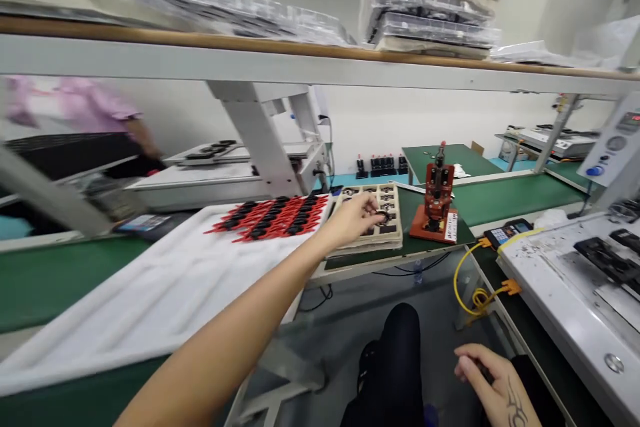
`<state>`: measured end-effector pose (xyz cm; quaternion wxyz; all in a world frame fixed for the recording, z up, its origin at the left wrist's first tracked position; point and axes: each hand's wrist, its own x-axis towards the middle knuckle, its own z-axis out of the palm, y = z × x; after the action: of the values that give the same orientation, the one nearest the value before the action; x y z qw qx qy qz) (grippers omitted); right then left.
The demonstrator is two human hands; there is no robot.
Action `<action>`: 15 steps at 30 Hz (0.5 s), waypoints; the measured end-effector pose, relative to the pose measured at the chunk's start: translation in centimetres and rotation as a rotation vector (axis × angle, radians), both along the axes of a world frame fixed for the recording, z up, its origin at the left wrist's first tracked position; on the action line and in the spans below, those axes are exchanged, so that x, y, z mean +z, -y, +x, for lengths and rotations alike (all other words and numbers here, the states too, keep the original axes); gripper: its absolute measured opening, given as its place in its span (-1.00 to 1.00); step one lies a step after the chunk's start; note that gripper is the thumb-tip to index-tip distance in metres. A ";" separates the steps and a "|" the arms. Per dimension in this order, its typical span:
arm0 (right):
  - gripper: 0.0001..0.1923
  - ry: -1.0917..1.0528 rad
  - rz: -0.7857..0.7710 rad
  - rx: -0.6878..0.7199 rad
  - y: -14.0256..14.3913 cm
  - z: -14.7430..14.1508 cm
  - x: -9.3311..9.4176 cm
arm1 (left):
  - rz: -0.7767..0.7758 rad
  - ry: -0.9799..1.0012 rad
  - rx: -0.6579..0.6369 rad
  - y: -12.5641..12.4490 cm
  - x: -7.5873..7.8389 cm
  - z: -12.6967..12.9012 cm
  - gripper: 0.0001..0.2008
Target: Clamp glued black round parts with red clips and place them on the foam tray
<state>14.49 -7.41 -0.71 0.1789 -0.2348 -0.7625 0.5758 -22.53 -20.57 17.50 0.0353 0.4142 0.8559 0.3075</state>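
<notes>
My left hand (354,219) reaches over a beige compartment tray (396,237) on the bench. Its thumb and fingertips are pinched on a small dark part (384,216) at one compartment; the part's exact kind is too small to tell. Other small dark parts sit in the tray's compartments. My right hand (493,377) hangs low on the right beside my leg, fingers loosely bent, thumb apart, with nothing visible in it. Just right of the tray stands a red toggle-clamp fixture (438,197). To the left, a white tray (165,293) holds rows of red pieces with black parts (273,217).
A shelf (300,60) crosses overhead, carrying stacked clear plastic trays (435,7). At right are a white machine (575,280), yellow cables (460,280) and a control box (617,140). Another person in a pink top (75,107) is behind the shelf at left.
</notes>
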 end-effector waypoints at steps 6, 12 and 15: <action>-0.63 -0.333 0.019 -0.252 -0.2 1.9 7.5 | 0.465 -0.105 -0.768 -5.8 -1.7 12.8 -0.91; -0.51 -0.322 0.204 -0.321 -1.6 4.1 12.9 | 0.723 -0.474 -1.146 -10.3 -3.1 18.6 -0.83; -0.64 -0.280 0.268 -0.398 -2.2 5.2 13.6 | 0.768 -0.500 -1.183 -12.1 -2.9 19.8 -0.85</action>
<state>19.67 -5.24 12.91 0.4216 -0.2725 -0.7386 0.4498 -2.72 -8.49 14.64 -0.1477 0.8462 0.3051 0.4112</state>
